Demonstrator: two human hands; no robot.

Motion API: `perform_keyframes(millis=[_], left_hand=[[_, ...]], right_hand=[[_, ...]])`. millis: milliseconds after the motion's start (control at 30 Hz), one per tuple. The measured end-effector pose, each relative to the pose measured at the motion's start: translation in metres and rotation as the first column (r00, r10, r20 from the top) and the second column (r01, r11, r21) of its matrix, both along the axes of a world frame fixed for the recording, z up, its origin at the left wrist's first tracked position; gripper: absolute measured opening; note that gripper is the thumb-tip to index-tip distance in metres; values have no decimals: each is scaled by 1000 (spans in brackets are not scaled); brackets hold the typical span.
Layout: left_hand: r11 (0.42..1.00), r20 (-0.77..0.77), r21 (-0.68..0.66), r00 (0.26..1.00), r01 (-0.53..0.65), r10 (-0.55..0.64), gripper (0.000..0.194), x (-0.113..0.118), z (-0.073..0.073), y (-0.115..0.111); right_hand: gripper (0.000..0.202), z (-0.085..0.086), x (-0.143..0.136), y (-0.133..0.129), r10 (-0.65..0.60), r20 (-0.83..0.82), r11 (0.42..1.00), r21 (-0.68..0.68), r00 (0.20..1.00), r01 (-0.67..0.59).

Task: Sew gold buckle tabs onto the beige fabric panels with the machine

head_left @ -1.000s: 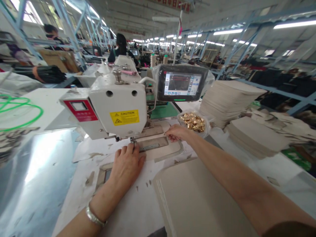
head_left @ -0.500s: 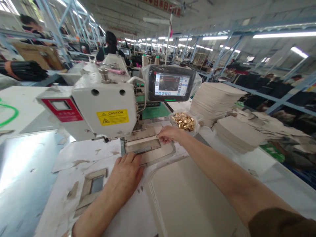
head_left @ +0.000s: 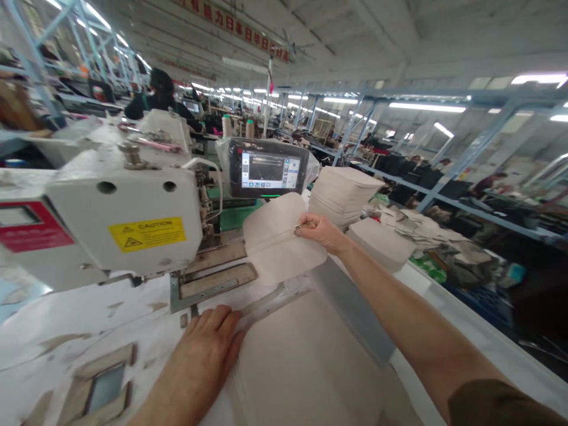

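My right hand point(head_left: 317, 232) pinches a beige fabric panel point(head_left: 277, 260) with rounded corners by its right side, holding it up off the sewing machine bed. A narrow strip, like a zipper, runs across its middle, and a small metal piece point(head_left: 298, 226) shows at my fingertips. My left hand point(head_left: 213, 343) lies on the work surface with its fingers loosely extended, in front of the machine's clamp frame point(head_left: 217, 284). Beside it, a larger stack of beige panels point(head_left: 315, 361) lies near me. The white sewing machine head point(head_left: 128, 207) stands to the left of the held panel.
A control screen point(head_left: 268, 168) stands behind the panel. Tall beige stacks point(head_left: 344, 189) and loose cut pieces point(head_left: 437, 234) sit to the right. A square frame template point(head_left: 100, 384) lies at lower left. A co-worker point(head_left: 162, 97) is seated beyond the machine.
The beige panel has come out of the clamp frame and up to the right in my right hand, now covering the bowl of gold metal parts. The camera view has turned right.
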State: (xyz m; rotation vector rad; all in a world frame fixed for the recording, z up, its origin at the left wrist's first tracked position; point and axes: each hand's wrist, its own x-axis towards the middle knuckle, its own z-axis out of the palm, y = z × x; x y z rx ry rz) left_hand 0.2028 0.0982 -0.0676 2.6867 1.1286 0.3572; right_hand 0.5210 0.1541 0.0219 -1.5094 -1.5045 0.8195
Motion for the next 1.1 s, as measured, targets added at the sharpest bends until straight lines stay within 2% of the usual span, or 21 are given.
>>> perform_keyframes(millis=[133, 267, 400, 500, 600, 667, 700, 767, 800, 833, 867, 933, 1000, 1100], left_hand=[[999, 69, 36, 997, 34, -36, 38, 17, 7, -3], [999, 122, -27, 992, 45, -41, 46, 30, 20, -10], [995, 88, -91, 995, 48, -40, 41, 42, 28, -16], [996, -36, -82, 998, 45, -48, 28, 49, 28, -18], [994, -79, -87, 994, 67, -74, 19, 53, 26, -18], [991, -65, -109, 995, 72, -79, 18, 54, 25, -18], [990, -63, -124, 995, 66, -74, 18, 54, 25, -17], [986, -68, -160, 996, 47, -58, 18, 56, 26, -15], [984, -70, -174, 996, 44, -57, 18, 57, 26, -14], [982, -72, -183, 996, 45, -59, 17, 59, 27, -13], [982, -70, -185, 996, 48, -62, 15, 60, 28, -13], [983, -59, -169, 995, 69, -79, 10, 62, 29, -13], [984, -46, -129, 991, 119, -125, 7, 61, 27, -16], [964, 25, -75, 967, 254, -253, 19, 54, 17, -22]], right_hand=[[35, 7, 0, -30, 8, -105, 999, 35, 994, -4], [32, 10, 0, -45, 13, -72, 998, 54, 997, -9], [32, 10, 7, -58, -72, -8, 996, 52, 997, 72], [34, 14, 31, -82, -177, 29, 984, 1, 984, 177], [35, 28, 80, -127, -274, 136, 953, -94, 952, 287], [34, 37, 119, -160, -307, 295, 917, -162, 905, 364], [35, 40, 136, -174, -285, 421, 896, -203, 861, 396], [42, 41, 157, -193, -283, 649, 873, -131, 707, 470], [47, 38, 158, -196, -300, 709, 871, -69, 638, 486], [52, 33, 154, -196, -327, 726, 875, -10, 605, 485], [55, 27, 143, -193, -340, 706, 884, 14, 622, 467], [53, 10, 110, -180, -275, 589, 925, -54, 760, 377], [49, -9, 69, -165, -128, 437, 959, -175, 890, 224], [52, -35, 20, -152, 1, 348, 976, -205, 938, 76]])
